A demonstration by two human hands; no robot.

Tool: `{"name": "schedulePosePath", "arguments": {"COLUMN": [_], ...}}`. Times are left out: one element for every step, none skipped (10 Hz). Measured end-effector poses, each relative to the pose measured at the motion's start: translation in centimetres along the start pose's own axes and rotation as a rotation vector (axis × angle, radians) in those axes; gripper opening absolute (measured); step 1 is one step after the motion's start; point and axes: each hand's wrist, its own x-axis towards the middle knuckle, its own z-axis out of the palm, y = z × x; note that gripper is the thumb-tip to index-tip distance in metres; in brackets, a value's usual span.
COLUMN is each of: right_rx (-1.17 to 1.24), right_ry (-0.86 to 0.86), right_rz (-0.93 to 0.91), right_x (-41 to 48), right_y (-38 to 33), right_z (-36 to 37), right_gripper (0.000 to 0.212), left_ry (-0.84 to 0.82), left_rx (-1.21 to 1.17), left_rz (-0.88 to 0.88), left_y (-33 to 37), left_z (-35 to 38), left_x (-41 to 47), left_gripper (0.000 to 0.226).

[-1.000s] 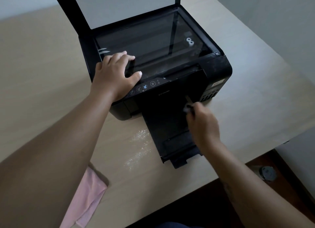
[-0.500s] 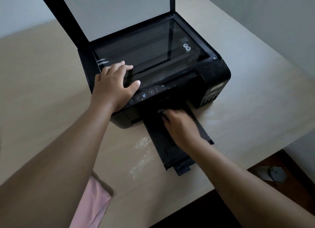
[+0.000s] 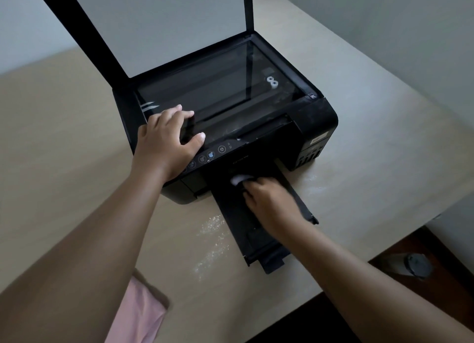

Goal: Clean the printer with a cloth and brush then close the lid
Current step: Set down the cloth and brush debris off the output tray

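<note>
A black printer (image 3: 315,117) stands on a beige table, its scanner lid (image 3: 164,27) raised upright at the back and the glass bed exposed. My left hand (image 3: 166,142) rests flat on the front left corner of the glass, above the control panel. My right hand (image 3: 269,201) lies over the pulled-out black output tray (image 3: 230,214) and is closed on a small brush (image 3: 239,179), whose pale bristles touch the tray just below the printer's front. A pink cloth (image 3: 138,314) lies at the table's near edge under my left forearm.
White dust (image 3: 213,242) is scattered on the table left of the tray, and a little more lies right of the printer (image 3: 318,182). The table edge runs close on the right and front. A dark round object (image 3: 416,264) sits on the floor below.
My right hand with the brush has swept from the tray's right side leftward and up to the printer's front. My left hand has stayed on the glass.
</note>
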Motion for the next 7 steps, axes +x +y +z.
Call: {"name": "schedulePosePath", "arguments": {"right_rx": [0.118, 0.087, 0.004, -0.142, -0.118, -0.139, -0.077], "right_ry": [-0.213, -0.286, -0.161, -0.029, -0.031, -0.066, -0.225], "right_rz": [-0.166, -0.265, -0.158, 0.030, 0.091, 0.043, -0.171], "right_x": [-1.1, -1.2, -0.3, 0.0, -0.6, -2.3, -4.2], "right_y": [-2.3, -1.3, 2.5, 5.1, 4.0, -0.3, -4.0], "right_z": [0.8, 0.2, -1.6, -3.9, -3.6, -0.6, 1.8], "right_gripper": [0.026, 0.029, 0.033, 0.029, 0.033, 0.035, 0.037], "left_ry": [-0.004, -0.005, -0.003, -0.001, -0.002, -0.001, 0.001], "left_rx": [0.002, 0.003, -0.001, 0.002, 0.002, 0.002, -0.001], "left_rz": [-0.002, 0.001, 0.003, 0.003, -0.002, 0.001, 0.004], "left_y": [0.0, 0.1, 0.1, 0.0, -0.1, 0.0, 0.0], "left_z": [0.0, 0.0, -0.1, 0.0, 0.1, 0.1, 0.0], "left_x": [-0.1, -0.1, 0.0, 0.0, 0.0, -0.1, -0.1], "left_gripper": [0.057, 0.056, 0.056, 0.057, 0.057, 0.056, 0.055]}}
